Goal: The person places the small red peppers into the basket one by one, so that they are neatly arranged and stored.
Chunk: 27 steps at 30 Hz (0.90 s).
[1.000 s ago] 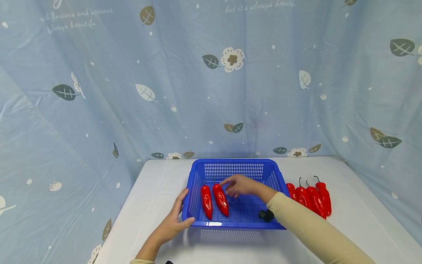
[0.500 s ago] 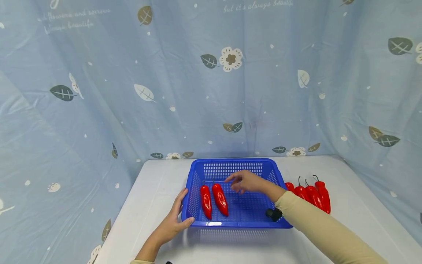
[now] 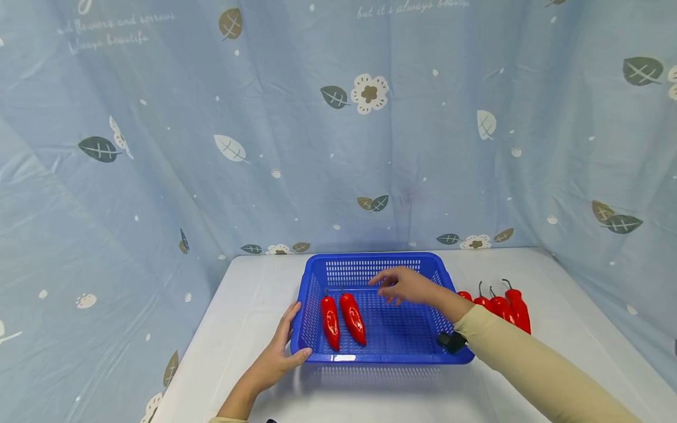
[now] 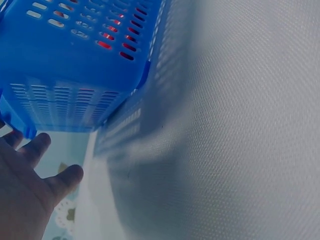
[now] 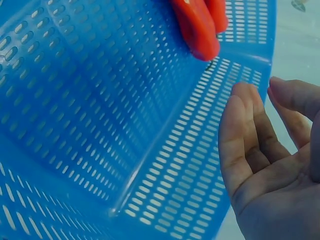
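Note:
A blue plastic basket (image 3: pixel 388 358) with slotted walls stands on the white table. Two red peppers (image 3: pixel 352 318) lie side by side in its left part, stems toward the back. My left hand (image 3: pixel 271 359) rests against the basket's left side, thumb at the near left corner; in the left wrist view some of its fingers (image 4: pixel 37 146) are spread and fairly straight. Over the basket's right half my right hand (image 3: pixel 409 286) hovers with loosely bent fingers and nothing held. In the right wrist view, its palm (image 5: pixel 272 200) is bare.
Several more red peppers (image 3: pixel 518 308) lie on the table (image 3: pixel 560 305) right of the basket, partly behind my right forearm. A blue patterned curtain (image 3: pixel 296 117) hangs along the back and sides of the table.
My right hand has moved away from the second pepper, rightward and slightly up. That pepper stays in the basket. The left hand has held its place.

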Motion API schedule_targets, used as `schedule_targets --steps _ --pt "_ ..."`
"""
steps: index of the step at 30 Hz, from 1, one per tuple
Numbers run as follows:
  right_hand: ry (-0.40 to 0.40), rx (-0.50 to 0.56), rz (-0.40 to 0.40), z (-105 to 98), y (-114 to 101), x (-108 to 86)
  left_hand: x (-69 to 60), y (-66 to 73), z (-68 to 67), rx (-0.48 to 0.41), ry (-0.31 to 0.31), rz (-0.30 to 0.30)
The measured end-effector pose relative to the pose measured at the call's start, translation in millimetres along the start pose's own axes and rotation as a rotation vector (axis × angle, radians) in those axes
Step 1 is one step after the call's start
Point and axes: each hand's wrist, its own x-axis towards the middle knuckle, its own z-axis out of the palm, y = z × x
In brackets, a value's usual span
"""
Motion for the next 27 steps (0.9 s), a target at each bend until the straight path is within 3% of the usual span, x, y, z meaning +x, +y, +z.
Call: schedule_targets --steps 16,27 --pt "0.039 -0.005 -0.047 -14 7 -16.3 -1.0 -1.5 -0.3 0.008 0.001 0.008" --pt "0.067 -0.019 -0.017 -28 12 -26.5 0.2 -1.9 0.8 0.001 0.005 0.0"
